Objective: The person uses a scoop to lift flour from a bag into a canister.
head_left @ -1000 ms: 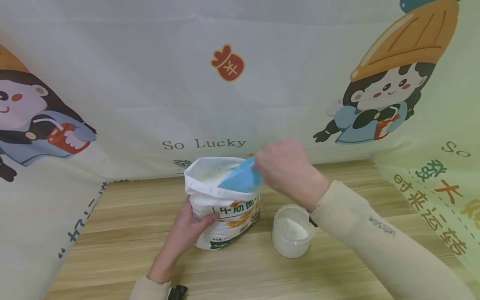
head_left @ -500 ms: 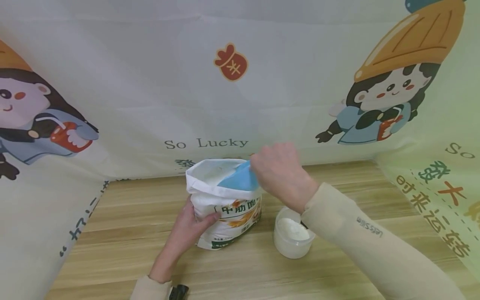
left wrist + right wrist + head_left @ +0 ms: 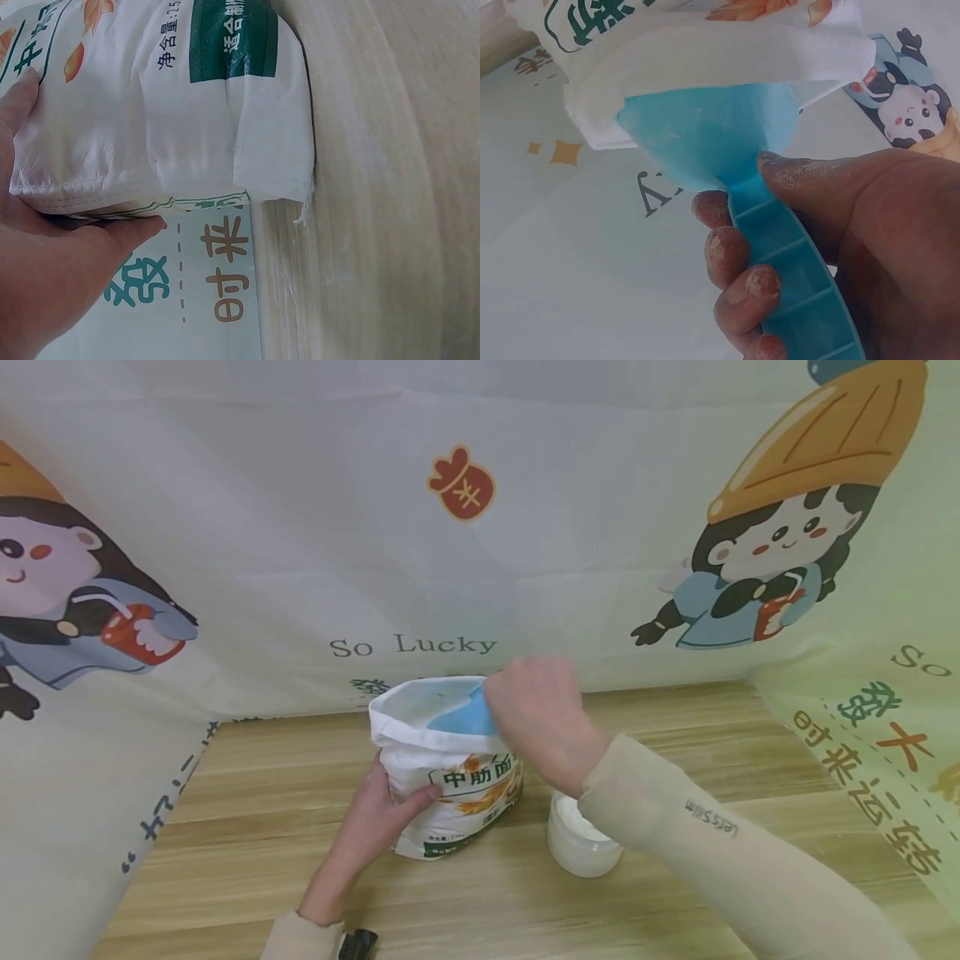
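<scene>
A white printed flour bag (image 3: 457,793) stands upright on the wooden table, its top edge folded outward around an open mouth. My left hand (image 3: 386,806) grips the bag's left side, thumb across the front; the left wrist view shows the fingers behind the bag's seam (image 3: 75,247). With my right hand (image 3: 536,714) I grip the ribbed handle of a blue scoop (image 3: 712,135), and white powder dusts the fingertips. The scoop's blade slants down into the bag's mouth, its front end hidden inside. Right of the bag, a clear round tub (image 3: 581,847) holds white powder, partly covered by my right wrist.
The wood-grain table (image 3: 247,827) meets a printed cloth backdrop (image 3: 300,527) behind the bag and along both sides. My right sleeve (image 3: 697,835) passes over the tub's right edge. A small black object (image 3: 358,943) sits at my left cuff.
My right hand has moved left and slightly down, carrying the scoop further into the bag. My right forearm now covers more of the tub. The left hand keeps its hold on the bag.
</scene>
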The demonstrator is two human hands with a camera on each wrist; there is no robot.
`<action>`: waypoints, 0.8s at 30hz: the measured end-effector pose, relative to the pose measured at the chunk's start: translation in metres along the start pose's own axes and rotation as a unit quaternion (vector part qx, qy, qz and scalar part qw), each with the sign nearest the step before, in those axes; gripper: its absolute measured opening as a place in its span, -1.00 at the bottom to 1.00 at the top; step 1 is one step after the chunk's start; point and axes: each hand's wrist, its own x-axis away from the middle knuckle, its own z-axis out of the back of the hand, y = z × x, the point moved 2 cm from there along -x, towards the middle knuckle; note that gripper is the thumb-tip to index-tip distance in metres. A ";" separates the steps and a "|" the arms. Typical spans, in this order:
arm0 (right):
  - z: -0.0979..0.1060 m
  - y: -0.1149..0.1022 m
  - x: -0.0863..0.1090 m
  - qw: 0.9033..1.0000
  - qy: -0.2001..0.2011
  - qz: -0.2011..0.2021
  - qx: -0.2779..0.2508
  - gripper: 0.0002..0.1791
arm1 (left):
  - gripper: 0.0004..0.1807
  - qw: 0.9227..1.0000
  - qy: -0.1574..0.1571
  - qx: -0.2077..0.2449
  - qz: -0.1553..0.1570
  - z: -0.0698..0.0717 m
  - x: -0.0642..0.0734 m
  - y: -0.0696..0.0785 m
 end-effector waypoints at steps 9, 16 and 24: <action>-0.008 -0.007 0.000 1.000 0.015 0.008 0.008 -0.75 | -0.21 1.000 0.004 -0.005 0.005 -0.001 0.000 -0.001; -0.017 -0.007 0.000 0.999 0.044 0.016 -0.009 -0.64 | -0.21 1.000 0.002 -0.003 -0.005 -0.001 0.000 0.000; -0.025 -0.005 0.000 0.998 0.041 0.027 -0.030 -0.75 | -0.19 1.000 0.001 0.005 -0.009 -0.001 0.000 -0.002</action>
